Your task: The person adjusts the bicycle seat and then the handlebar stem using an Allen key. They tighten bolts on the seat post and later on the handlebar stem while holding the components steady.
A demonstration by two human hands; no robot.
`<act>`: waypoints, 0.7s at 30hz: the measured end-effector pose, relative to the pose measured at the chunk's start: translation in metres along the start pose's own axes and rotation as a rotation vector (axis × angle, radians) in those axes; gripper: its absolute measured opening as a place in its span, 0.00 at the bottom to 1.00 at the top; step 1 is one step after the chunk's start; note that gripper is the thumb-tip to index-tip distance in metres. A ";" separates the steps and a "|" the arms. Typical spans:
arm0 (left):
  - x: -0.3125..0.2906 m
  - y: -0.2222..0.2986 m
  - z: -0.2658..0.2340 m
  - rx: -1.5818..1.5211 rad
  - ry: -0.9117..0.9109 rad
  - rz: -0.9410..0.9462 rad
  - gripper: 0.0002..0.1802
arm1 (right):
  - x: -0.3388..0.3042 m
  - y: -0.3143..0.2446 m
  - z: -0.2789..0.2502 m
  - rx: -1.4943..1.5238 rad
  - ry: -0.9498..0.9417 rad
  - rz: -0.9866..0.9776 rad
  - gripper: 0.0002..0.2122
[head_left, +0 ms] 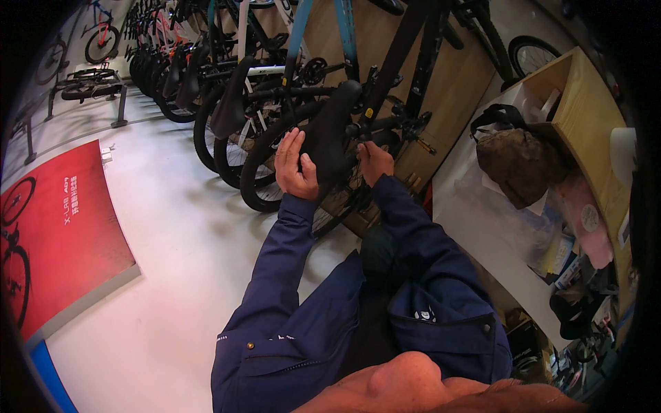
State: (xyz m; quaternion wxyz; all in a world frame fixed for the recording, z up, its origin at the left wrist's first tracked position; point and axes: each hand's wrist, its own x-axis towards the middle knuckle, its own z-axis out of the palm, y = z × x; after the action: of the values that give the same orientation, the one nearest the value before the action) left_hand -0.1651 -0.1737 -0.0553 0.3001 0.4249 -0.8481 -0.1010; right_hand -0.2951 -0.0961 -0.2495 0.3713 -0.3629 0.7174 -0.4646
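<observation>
A black bicycle saddle (329, 134) stands in front of me, its narrow nose pointing away. My left hand (296, 168) lies along the saddle's left side, fingers stretched out and thumb apart. Close to the saddle's right edge is my right hand (375, 164), with its fingers curled together. Whatever lies between those fingertips is too small or hidden to make out. Beyond the hands rises the dark bicycle frame (399, 55), and a black tire (253, 193) shows below and left of the saddle.
A row of parked bicycles (182, 76) runs away to the far left. On the left lies a red display platform (76, 227) on the white floor (165, 227). At right, a wooden-sided counter (592, 103) holds a brown bag (520, 158), plastic wrapping and loose items.
</observation>
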 end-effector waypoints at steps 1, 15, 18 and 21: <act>0.000 0.000 0.000 -0.002 -0.001 -0.002 0.25 | -0.004 0.000 0.000 0.019 -0.027 0.027 0.16; 0.001 0.003 0.000 0.016 0.022 0.009 0.24 | -0.046 -0.018 0.021 0.638 -0.321 0.382 0.21; 0.001 0.003 0.000 0.034 0.025 0.009 0.24 | -0.041 -0.033 0.017 0.940 -0.378 0.525 0.21; 0.002 0.003 0.000 0.028 0.025 0.012 0.24 | -0.036 -0.051 0.012 1.045 -0.379 0.683 0.20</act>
State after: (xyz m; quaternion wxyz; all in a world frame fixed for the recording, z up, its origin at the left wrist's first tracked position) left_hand -0.1680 -0.1735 -0.0533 0.3056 0.4250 -0.8481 -0.0820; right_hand -0.2594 -0.0852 -0.1977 0.7457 0.0384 0.3939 -0.5360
